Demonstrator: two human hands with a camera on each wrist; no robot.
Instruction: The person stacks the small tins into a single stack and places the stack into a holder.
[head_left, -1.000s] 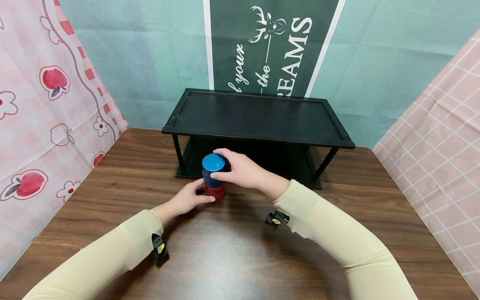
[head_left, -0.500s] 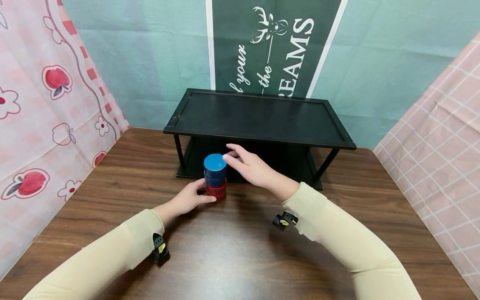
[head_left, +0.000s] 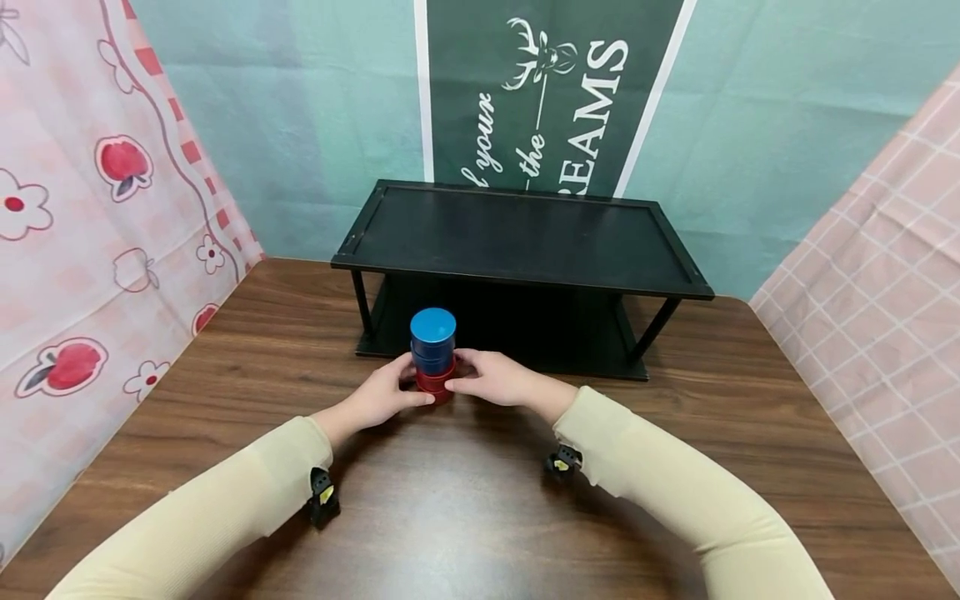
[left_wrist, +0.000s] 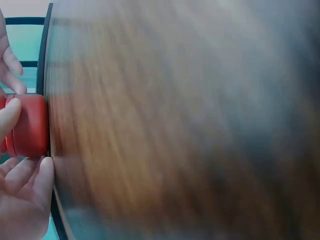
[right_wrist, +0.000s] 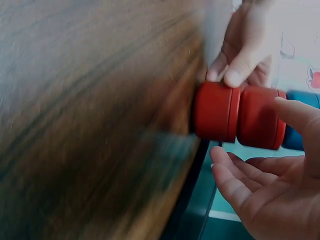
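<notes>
A stack of round lidded tins stands on the table in front of the black rack. Two blue tins (head_left: 433,333) sit on top of two red tins (head_left: 431,385). My left hand (head_left: 381,393) grips the bottom red tin (left_wrist: 31,125) from the left, thumb in front and fingers behind. From the right, my right hand (head_left: 501,379) reaches around the red part of the stack. In the right wrist view its thumb lies over the upper red tin (right_wrist: 257,117), while its loosely extended fingers show a small gap below the tins.
Behind the stack stands a black two-tier rack (head_left: 517,237), its lower shelf close to the tins. The wooden table (head_left: 465,517) reaches forward from it. Patterned cloths (head_left: 315,125) hang at the back and both sides.
My right hand has let go of the top blue tin, drawn back to the right, then come down beside the red tins. The left hand has kept its place on the bottom tin.
</notes>
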